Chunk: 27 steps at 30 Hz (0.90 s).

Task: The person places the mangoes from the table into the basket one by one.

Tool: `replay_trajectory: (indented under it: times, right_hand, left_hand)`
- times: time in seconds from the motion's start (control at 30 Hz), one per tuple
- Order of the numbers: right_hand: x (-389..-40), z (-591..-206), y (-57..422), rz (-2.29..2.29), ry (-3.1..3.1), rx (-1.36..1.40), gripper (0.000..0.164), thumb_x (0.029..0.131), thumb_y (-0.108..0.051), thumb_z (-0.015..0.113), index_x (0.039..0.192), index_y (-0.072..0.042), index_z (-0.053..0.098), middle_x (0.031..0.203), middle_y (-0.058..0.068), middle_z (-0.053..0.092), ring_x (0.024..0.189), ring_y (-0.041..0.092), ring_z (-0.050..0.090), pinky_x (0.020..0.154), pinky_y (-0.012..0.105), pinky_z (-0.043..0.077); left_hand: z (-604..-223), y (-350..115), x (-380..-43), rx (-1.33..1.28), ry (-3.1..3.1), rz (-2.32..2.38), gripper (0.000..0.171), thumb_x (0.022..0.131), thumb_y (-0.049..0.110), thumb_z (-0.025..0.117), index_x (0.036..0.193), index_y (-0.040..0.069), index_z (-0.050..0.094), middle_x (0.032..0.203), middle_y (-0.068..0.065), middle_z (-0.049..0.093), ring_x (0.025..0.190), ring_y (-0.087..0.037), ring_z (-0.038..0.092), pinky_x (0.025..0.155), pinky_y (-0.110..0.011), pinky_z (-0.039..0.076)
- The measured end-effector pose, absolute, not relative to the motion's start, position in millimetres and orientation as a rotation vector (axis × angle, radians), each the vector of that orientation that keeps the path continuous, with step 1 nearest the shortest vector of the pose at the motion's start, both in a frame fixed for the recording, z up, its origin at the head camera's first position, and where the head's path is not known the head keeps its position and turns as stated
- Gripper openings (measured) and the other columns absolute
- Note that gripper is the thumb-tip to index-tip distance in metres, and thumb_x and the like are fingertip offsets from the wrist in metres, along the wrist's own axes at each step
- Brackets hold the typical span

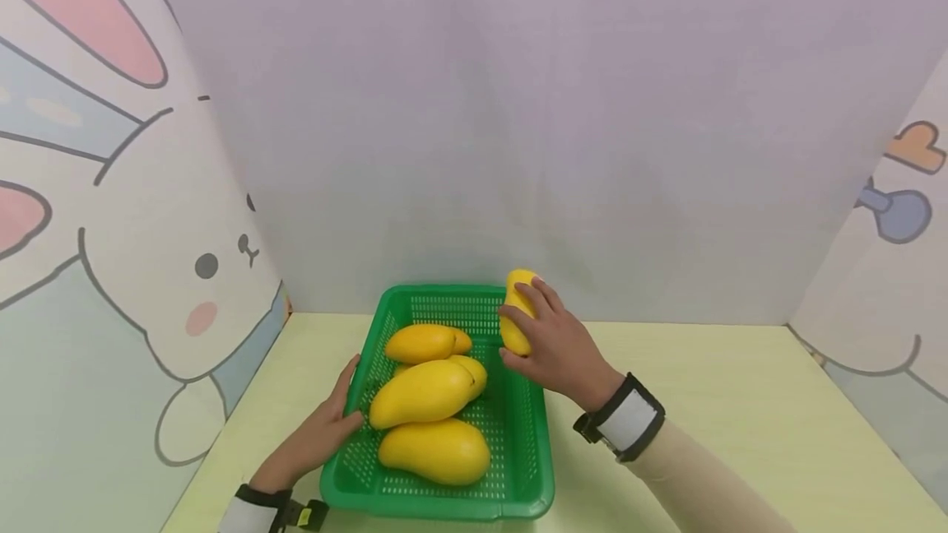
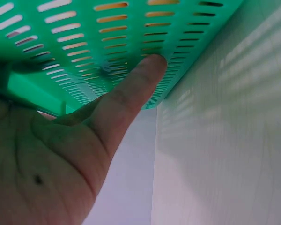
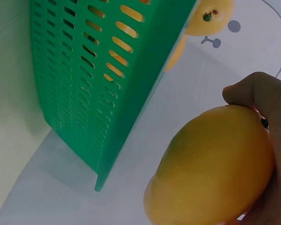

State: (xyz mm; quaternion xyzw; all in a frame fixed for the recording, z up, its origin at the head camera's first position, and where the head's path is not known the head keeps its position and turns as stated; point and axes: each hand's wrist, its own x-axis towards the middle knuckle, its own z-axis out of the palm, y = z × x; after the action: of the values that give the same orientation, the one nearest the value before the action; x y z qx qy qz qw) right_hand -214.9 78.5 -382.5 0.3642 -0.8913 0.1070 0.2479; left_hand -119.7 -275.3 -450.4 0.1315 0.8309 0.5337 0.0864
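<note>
A green plastic basket (image 1: 527, 434) with slotted walls holds several yellow mangoes (image 1: 422, 395), piled mostly on its left side. My left hand (image 1: 326, 426) holds the basket's left side, thumb over the rim and fingers along the outside. In the left wrist view a straight finger (image 2: 126, 103) lies against the slotted wall. My right hand (image 1: 563, 348) grips a single mango (image 3: 215, 164), with the thumb on one side and the fingers spread over the other. That mango is raised above the basket's back right corner, apart from the pile, its palm side hidden.
The basket stands on a pale yellow table (image 1: 711, 410) near a plain light curtain (image 1: 518, 122) at the back. A panel with a cartoon rabbit (image 1: 163, 261) rises at the left, and another printed panel (image 1: 881, 286) at the right. Each wrist wears a strapped band (image 1: 625, 418).
</note>
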Motion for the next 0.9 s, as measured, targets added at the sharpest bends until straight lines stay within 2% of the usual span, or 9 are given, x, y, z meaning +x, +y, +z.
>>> replay_trajectory:
  times: [0.1, 0.23, 0.37, 0.6, 0.9]
  right_hand:
    - [-216, -385, 74, 0.291, -2.442, 1.015, 0.049, 0.083, -0.045, 0.058, 0.125, -0.021, 0.054, 0.139, 0.014, 0.036, 0.134, 0.035, 0.022, 0.076, 0.04, 0.051]
    - [-217, -387, 71, 0.292, -2.446, 1.037, 0.048, 0.083, -0.044, 0.057, 0.125, -0.021, 0.054, 0.139, 0.014, 0.036, 0.133, 0.035, 0.023, 0.077, 0.04, 0.051]
    - [-219, -387, 67, 0.295, -2.443, 1.06, 0.047, 0.083, -0.043, 0.058, 0.124, -0.021, 0.054, 0.139, 0.014, 0.036, 0.134, 0.035, 0.023, 0.082, 0.041, 0.049]
    - [-221, -387, 57, 0.282, -2.449, 1.143, 0.048, 0.084, -0.046, 0.058, 0.125, -0.021, 0.054, 0.141, 0.015, 0.035, 0.134, 0.035, 0.022, 0.087, 0.042, 0.046]
    - [-223, -391, 49, 0.293, -2.466, 1.189, 0.048, 0.084, -0.043, 0.061, 0.127, -0.021, 0.054, 0.141, 0.016, 0.035, 0.134, 0.036, 0.022, 0.086, 0.044, 0.047]
  left_hand:
    - [-451, -275, -119, 0.396, 2.478, 1.587, 0.081, 0.092, 0.009, 0.045, 0.148, 0.025, -0.01, 0.153, -0.018, 0.001, 0.113, -0.029, 0.043, 0.085, -0.036, 0.044]
    - [-451, -275, -119, 0.432, 2.465, 1.592, 0.081, 0.092, 0.008, 0.044, 0.148, 0.024, -0.012, 0.153, -0.021, 0.001, 0.108, -0.029, 0.048, 0.081, -0.036, 0.047]
    - [-452, -278, -120, 0.448, 2.418, 1.635, 0.081, 0.093, 0.007, 0.042, 0.147, 0.028, -0.013, 0.152, -0.02, 0.003, 0.096, -0.029, 0.056, 0.074, -0.039, 0.051]
    - [-451, -279, -121, 0.452, 2.393, 1.645, 0.08, 0.094, 0.008, 0.042, 0.147, 0.027, -0.015, 0.152, -0.021, 0.0, 0.098, -0.029, 0.055, 0.076, -0.038, 0.051]
    - [-452, -281, -123, 0.453, 2.277, 1.737, 0.081, 0.094, 0.005, 0.04, 0.146, 0.033, -0.015, 0.149, -0.027, 0.008, 0.081, -0.033, 0.062, 0.068, -0.043, 0.053]
